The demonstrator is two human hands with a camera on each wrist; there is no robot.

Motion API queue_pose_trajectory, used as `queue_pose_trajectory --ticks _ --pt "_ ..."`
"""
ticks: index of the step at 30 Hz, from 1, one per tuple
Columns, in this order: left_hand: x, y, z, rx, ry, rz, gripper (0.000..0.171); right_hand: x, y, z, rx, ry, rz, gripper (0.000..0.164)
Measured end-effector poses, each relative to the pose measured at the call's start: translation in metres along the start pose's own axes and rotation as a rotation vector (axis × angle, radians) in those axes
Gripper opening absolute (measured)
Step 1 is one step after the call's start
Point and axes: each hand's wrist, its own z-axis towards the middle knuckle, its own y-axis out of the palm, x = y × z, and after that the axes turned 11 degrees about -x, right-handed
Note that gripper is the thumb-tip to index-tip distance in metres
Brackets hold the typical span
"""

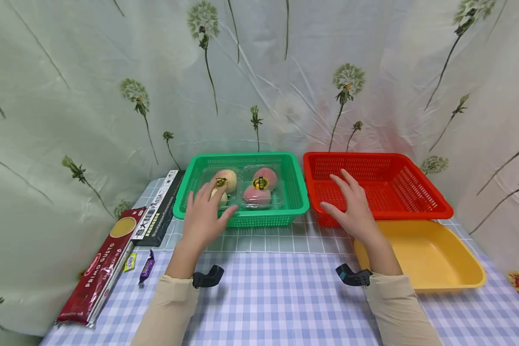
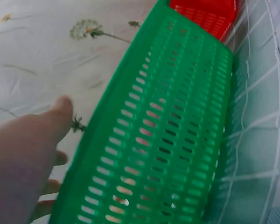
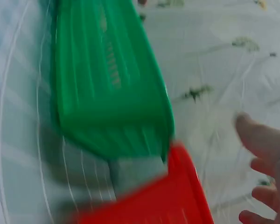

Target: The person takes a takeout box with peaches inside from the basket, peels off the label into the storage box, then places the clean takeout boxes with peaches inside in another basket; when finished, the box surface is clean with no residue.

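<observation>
In the head view my left hand [image 1: 202,218] is over the near left part of the green basket [image 1: 238,220], fingers spread and nothing in its grasp. Its fingers overlap the left clear pack of peach-like fruit [image 1: 227,180]. A second clear pack of pinkish fruit [image 1: 265,180] sits beside it in the same basket; each pack bears a black and yellow sticker. My right hand [image 1: 355,211] hovers by the front left of the red basket [image 1: 385,211], fingers apart and holding nothing. The left wrist view shows the green basket's slotted side [image 2: 154,135] close by the hand.
A yellow tray [image 1: 432,254] stands front right, partly behind the right forearm. At left lie a red pasta packet [image 1: 108,264], a black-and-white pasta box [image 1: 160,211], a purple-wrapped candy [image 1: 146,267] and a small yellow packet [image 1: 129,262]. A flowered curtain [image 1: 285,86] hangs behind the baskets.
</observation>
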Motion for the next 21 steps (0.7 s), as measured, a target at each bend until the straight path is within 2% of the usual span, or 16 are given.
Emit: queue_pose_trajectory --ticks 2,4,8,11,14,21 --pt "-0.004 0.001 0.002 0.049 -0.02 -0.025 0.063 -0.008 0.006 0.005 0.017 -0.022 0.143 0.068" --pt "-0.009 0.002 0.003 0.102 -0.044 -0.045 0.059 -0.017 0.013 0.011 -0.001 -0.035 0.291 0.06" --pt "-0.017 0.005 0.003 0.213 -0.111 -0.104 0.049 -0.037 0.025 0.028 -0.115 -0.009 0.51 0.054" --pt "-0.025 0.006 0.003 0.288 -0.163 -0.142 0.041 -0.048 0.036 0.044 -0.199 0.026 0.533 0.055" --pt "-0.033 0.008 0.004 0.342 -0.195 -0.188 0.036 -0.055 0.044 0.058 -0.24 0.063 0.532 0.055" --pt "-0.049 0.01 0.006 0.409 -0.234 -0.448 0.035 -0.064 0.056 0.087 -0.287 0.166 0.578 0.051"
